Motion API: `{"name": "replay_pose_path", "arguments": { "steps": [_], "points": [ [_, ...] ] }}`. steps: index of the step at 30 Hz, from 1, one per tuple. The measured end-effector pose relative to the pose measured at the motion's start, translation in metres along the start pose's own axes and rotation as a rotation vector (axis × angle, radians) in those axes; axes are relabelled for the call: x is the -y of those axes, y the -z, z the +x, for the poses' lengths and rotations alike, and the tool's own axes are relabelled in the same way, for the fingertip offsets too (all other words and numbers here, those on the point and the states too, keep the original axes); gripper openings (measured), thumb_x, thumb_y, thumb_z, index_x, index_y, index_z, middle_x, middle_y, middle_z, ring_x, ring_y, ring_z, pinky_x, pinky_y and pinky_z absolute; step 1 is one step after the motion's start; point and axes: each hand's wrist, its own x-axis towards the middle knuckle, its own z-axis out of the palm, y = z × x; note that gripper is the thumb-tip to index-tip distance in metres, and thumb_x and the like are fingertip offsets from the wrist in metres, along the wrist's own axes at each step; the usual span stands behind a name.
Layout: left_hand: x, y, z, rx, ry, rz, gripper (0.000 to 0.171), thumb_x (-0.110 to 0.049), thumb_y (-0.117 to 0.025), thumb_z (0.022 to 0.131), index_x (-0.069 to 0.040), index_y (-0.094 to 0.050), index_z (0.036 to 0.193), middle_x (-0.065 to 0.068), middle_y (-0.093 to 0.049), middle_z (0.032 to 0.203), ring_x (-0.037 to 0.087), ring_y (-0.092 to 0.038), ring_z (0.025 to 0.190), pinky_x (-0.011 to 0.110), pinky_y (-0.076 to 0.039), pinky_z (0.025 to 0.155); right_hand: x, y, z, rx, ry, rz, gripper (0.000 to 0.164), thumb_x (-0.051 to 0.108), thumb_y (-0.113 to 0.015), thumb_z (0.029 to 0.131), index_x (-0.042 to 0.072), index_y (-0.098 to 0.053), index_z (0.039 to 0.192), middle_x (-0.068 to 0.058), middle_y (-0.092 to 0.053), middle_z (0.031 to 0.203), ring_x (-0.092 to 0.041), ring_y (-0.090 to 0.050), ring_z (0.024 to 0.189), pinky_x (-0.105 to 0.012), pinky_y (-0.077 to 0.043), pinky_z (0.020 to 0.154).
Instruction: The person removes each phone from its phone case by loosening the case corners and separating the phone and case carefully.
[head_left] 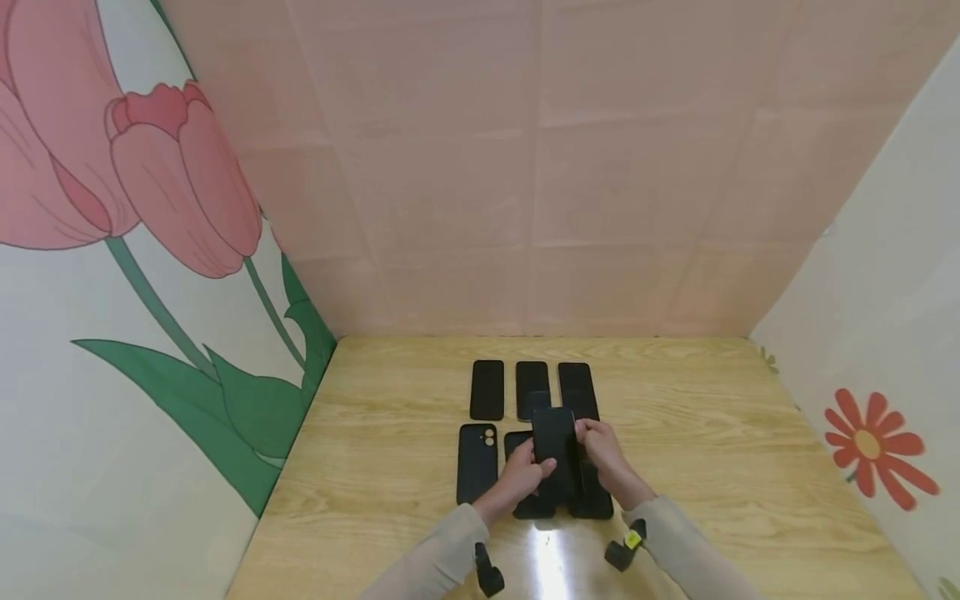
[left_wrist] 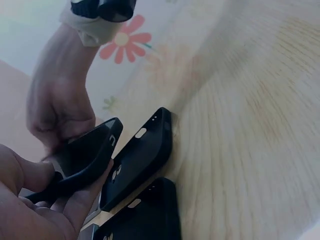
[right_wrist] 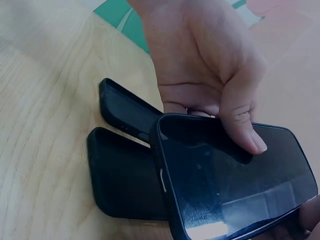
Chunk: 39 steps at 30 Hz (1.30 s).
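Both hands hold a black smartphone (head_left: pixel 557 450) with a dark glossy screen, raised over the cases. A black case rim (right_wrist: pixel 161 172) with a slot in its end runs round the phone. My left hand (head_left: pixel 521 477) grips its left side, thumb lying across the screen and fingers beneath. At the opposite long edge, my right hand (head_left: pixel 604 457) pinches the phone near its upper corner. Under the hands lie two black phone cases, a middle one (head_left: pixel 534 507) and a right one (head_left: pixel 594 502), partly covered; their hollow sides face up in the wrist views.
Another black case (head_left: pixel 477 462) with camera holes lies left of the hands. Behind stand three dark phones in a row, flat on the wood-grain table (head_left: pixel 375 433): a left (head_left: pixel 487 390), a middle (head_left: pixel 532 385) and a right one (head_left: pixel 577 383). Printed cloth walls surround the table.
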Motion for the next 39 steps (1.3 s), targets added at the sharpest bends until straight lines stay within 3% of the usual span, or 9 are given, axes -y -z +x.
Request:
{"name": "replay_pose_path", "arguments": {
  "steps": [6,11,16,19,25,28,32,35,39],
  "points": [
    [0.004,-0.002,-0.002,0.006,-0.035,0.024,0.032,-0.010,-0.061,0.097,-0.007,-0.059,0.129,0.004,-0.070,0.098,0.019,-0.068,0.080,0.037,-0.054,0.061,-0.005,0.000,-0.002,-0.017,0.014,0.027,0.031,0.008,-0.034,0.105,-0.004,-0.060,0.094,-0.004,-0.055,0.078,-0.020,-0.050,0.077,-0.032,-0.042,0.069],
    [0.000,-0.001,0.002,-0.033,-0.045,0.040,0.036,-0.010,-0.062,0.097,-0.009,-0.058,0.132,0.006,-0.071,0.102,0.019,-0.067,0.085,0.038,-0.054,0.059,0.001,0.001,-0.003,-0.005,0.060,0.042,0.035,0.021,-0.036,0.109,-0.007,-0.056,0.113,-0.002,-0.051,0.083,-0.016,-0.047,0.077,-0.029,-0.040,0.068],
    [0.001,0.000,0.002,-0.028,-0.014,0.027,0.032,-0.009,-0.062,0.097,-0.007,-0.059,0.128,0.008,-0.071,0.098,0.023,-0.068,0.084,0.043,-0.056,0.061,0.001,-0.001,-0.005,-0.023,0.090,0.062,0.031,0.023,-0.042,0.108,-0.005,-0.054,0.100,0.003,-0.039,0.068,-0.012,-0.039,0.059,-0.025,-0.034,0.054],
    [-0.001,0.000,0.001,-0.021,0.000,0.017,0.031,-0.009,-0.062,0.096,-0.006,-0.059,0.127,0.009,-0.071,0.098,0.025,-0.068,0.085,0.045,-0.056,0.064,0.000,-0.003,-0.004,-0.038,0.099,0.050,0.030,0.021,-0.043,0.108,-0.005,-0.052,0.096,0.002,-0.037,0.066,-0.012,-0.038,0.058,-0.025,-0.033,0.053],
    [-0.004,0.000,0.001,-0.015,-0.004,0.109,0.051,-0.013,-0.063,0.097,0.005,-0.046,0.142,0.016,-0.068,0.110,0.021,-0.066,0.088,0.039,-0.057,0.065,0.000,-0.007,-0.001,-0.118,0.124,-0.062,0.028,0.010,-0.039,0.107,-0.011,-0.057,0.102,-0.006,-0.043,0.077,-0.023,-0.046,0.078,-0.031,-0.038,0.066],
    [-0.004,-0.002,0.000,-0.018,0.005,0.166,0.067,-0.016,-0.065,0.096,0.010,-0.033,0.147,0.025,-0.062,0.122,0.021,-0.065,0.089,0.039,-0.057,0.067,0.000,-0.009,0.001,-0.153,0.093,-0.085,0.029,0.008,-0.037,0.106,-0.009,-0.055,0.092,-0.009,-0.044,0.080,-0.028,-0.045,0.086,-0.035,-0.037,0.072],
    [-0.003,-0.004,-0.002,-0.017,0.034,0.187,0.072,-0.018,-0.068,0.094,0.010,-0.030,0.149,0.032,-0.056,0.127,0.026,-0.065,0.091,0.043,-0.057,0.073,0.001,-0.011,0.002,-0.157,0.040,-0.133,0.031,0.008,-0.034,0.106,-0.002,-0.048,0.080,-0.010,-0.043,0.078,-0.030,-0.045,0.084,-0.037,-0.035,0.071],
    [-0.004,-0.004,-0.004,-0.025,0.048,0.203,0.073,-0.018,-0.068,0.094,0.009,-0.030,0.149,0.032,-0.054,0.130,0.028,-0.065,0.093,0.046,-0.056,0.077,0.002,-0.012,0.002,-0.151,0.018,-0.191,0.031,0.009,-0.034,0.106,-0.002,-0.049,0.080,-0.010,-0.045,0.080,-0.029,-0.045,0.083,-0.038,-0.036,0.071],
    [-0.008,-0.004,-0.004,-0.044,0.038,0.246,0.072,-0.020,-0.067,0.095,0.009,-0.030,0.149,0.030,-0.050,0.137,0.031,-0.063,0.104,0.048,-0.053,0.085,0.003,-0.010,0.005,-0.123,0.004,-0.165,0.030,0.009,-0.032,0.105,-0.002,-0.046,0.081,-0.010,-0.042,0.079,-0.028,-0.044,0.080,-0.037,-0.037,0.069]
  ]
}}
